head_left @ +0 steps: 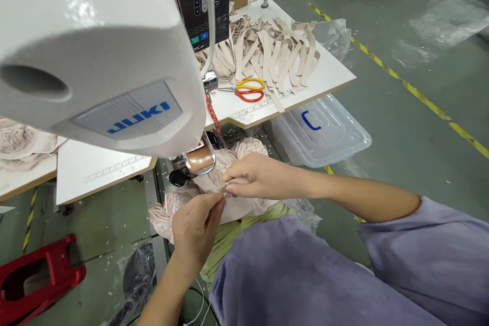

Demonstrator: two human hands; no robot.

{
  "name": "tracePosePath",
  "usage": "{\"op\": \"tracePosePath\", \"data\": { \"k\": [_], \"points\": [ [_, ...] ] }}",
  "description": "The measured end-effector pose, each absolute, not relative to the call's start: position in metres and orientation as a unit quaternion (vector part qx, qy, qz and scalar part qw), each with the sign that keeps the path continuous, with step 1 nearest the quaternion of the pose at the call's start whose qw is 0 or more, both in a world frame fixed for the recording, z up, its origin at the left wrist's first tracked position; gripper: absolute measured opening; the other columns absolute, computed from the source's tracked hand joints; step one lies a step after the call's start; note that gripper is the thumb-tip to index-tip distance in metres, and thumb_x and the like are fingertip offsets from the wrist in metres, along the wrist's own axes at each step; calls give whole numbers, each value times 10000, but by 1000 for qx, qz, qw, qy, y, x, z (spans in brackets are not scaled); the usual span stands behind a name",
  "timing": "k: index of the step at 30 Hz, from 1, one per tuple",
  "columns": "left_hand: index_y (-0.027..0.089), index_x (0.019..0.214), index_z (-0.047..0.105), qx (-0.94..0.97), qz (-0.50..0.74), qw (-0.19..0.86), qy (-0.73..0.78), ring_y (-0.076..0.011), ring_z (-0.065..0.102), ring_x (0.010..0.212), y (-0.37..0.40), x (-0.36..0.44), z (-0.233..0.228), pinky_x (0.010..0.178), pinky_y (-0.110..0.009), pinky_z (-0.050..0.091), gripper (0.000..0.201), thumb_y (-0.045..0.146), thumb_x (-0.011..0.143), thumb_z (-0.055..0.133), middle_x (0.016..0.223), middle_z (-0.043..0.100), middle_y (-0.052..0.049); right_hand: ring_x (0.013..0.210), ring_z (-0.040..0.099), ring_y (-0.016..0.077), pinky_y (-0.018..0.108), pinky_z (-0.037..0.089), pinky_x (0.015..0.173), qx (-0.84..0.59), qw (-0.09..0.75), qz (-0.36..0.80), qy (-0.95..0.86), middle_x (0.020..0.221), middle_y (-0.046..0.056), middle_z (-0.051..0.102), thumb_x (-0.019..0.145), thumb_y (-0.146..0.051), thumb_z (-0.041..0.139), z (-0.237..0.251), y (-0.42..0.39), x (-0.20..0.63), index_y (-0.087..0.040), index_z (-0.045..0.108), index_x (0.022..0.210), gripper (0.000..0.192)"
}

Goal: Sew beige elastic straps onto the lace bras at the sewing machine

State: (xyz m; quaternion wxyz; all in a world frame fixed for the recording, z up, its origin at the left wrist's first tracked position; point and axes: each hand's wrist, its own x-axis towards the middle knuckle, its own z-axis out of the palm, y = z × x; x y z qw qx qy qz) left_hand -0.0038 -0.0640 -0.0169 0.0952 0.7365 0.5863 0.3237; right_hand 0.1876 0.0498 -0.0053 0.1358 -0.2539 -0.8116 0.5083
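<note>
A pale pink lace bra (pixel 237 210) lies bunched in front of the sewing machine (pixel 126 46), just below its clear eye guard (pixel 200 159). My left hand (pixel 196 221) pinches an edge of the bra from the near left side. Close against it, my right hand (pixel 257 177) grips the same edge between thumb and curled fingers. The two sets of fingertips almost touch. More lace fabric (pixel 173 209) spreads out to the left of my hands. The fingers hide the exact bit of edge being held.
On the white table (pixel 336 79) lie a heap of beige strips (pixel 275 53) and red-and-yellow-handled scissors (pixel 248 90). A lidded clear plastic box (pixel 324 132) stands below its right edge. Red stools (pixel 42 275) are on the floor. A control panel (pixel 204 5) hangs behind the machine head.
</note>
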Motion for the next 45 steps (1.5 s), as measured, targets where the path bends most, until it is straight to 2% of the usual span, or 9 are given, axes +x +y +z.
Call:
{"op": "tracePosePath", "data": {
  "k": [8,12,16,18,21,28,34,40,45],
  "points": [
    [217,896,699,730,304,153,592,-95,645,589,-60,-8,-18,545,-202,449,63,210,919,641,749,744,19,651,575,105,230,366,609,-224,95,565,-789,743,-20,700,880,-193,584,-6,55,191,-169,732,877,150],
    [220,897,690,731,287,185,591,-96,641,607,-56,-9,-14,556,-201,445,69,194,921,631,756,735,29,674,588,107,232,371,625,-217,91,541,-808,766,-18,703,893,-192,591,-6,54,190,-174,731,905,142],
    [217,1048,686,725,230,235,606,-111,637,604,-47,-11,-8,548,-211,439,141,228,930,609,776,739,20,662,569,113,247,341,609,-218,78,481,-845,731,-17,668,912,-193,585,-6,53,189,-169,711,880,132],
    [215,965,694,744,187,247,593,-120,618,589,-43,-12,-5,521,-218,411,150,264,961,553,725,710,13,669,576,122,253,333,604,-215,73,468,-854,733,-12,670,921,-204,583,-7,53,189,-172,709,884,135],
    [205,766,639,775,151,199,580,-126,556,541,-40,-13,-4,492,-232,357,299,303,995,473,629,626,8,733,601,140,255,359,635,-228,93,462,-852,800,6,689,934,-250,597,-9,50,189,-181,716,922,138],
    [200,801,605,763,198,137,600,-113,529,505,-39,-13,-6,492,-232,325,287,290,1010,431,616,615,24,778,579,133,254,388,691,-241,209,423,-848,844,21,666,908,-207,579,3,54,180,-172,706,871,137],
    [226,1027,700,738,257,-35,623,-108,545,531,-32,-35,-22,531,-231,311,144,259,948,585,606,619,36,576,437,86,268,274,572,-281,151,390,-864,636,-16,574,813,-190,576,17,95,150,-156,602,626,192],
    [243,1262,652,830,234,-147,484,-133,529,600,-19,-61,-40,604,-262,347,412,70,904,543,720,650,-10,523,320,90,304,215,545,-298,102,364,-876,547,-14,480,793,-197,556,25,105,137,-158,583,589,210],
    [181,1285,615,834,189,-154,494,-144,419,512,-16,-56,-33,513,-291,255,402,84,923,470,563,493,32,594,428,119,285,303,580,-295,113,328,-890,643,11,562,857,-204,540,16,99,142,-166,667,720,190]
  ]
}}
